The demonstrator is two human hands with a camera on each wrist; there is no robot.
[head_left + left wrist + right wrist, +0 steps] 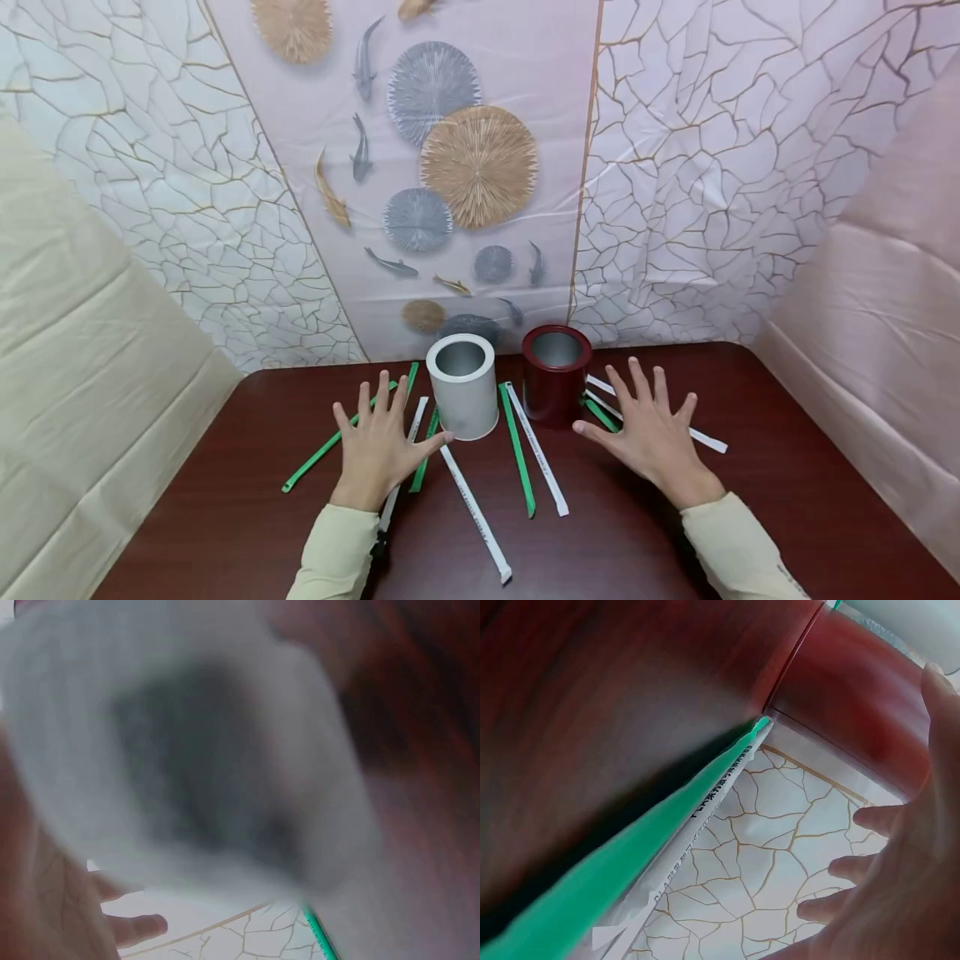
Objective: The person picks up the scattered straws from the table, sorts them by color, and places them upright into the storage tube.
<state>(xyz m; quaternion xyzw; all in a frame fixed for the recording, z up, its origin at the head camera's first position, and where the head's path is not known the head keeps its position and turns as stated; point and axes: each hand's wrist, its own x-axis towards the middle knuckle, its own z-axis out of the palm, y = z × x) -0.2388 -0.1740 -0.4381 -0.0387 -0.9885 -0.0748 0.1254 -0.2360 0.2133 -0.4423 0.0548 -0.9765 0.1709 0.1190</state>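
Observation:
In the head view my left hand (378, 454) is spread with fingers straight, above several wrapped straws left of a white can (467, 408). Its thumb tip overlaps the can's lower edge; I cannot tell whether they touch. My right hand (651, 435) is likewise spread beside a dark red can (555, 396), over green and white straws. Both cans stand upright with open tops. In the right wrist view, a green straw (652, 825) and printed white straws (714, 796) lie beside the red can (847, 697). A blurred pale object (75, 750) hides much of the left wrist view.
Between and in front of the cans lie a green straw (517, 454), a white straw (538, 454) and another white straw (474, 512). A green straw (322, 458) lies at the left of the dark red-brown table (217, 500). Patterned cloth (675, 167) hangs behind.

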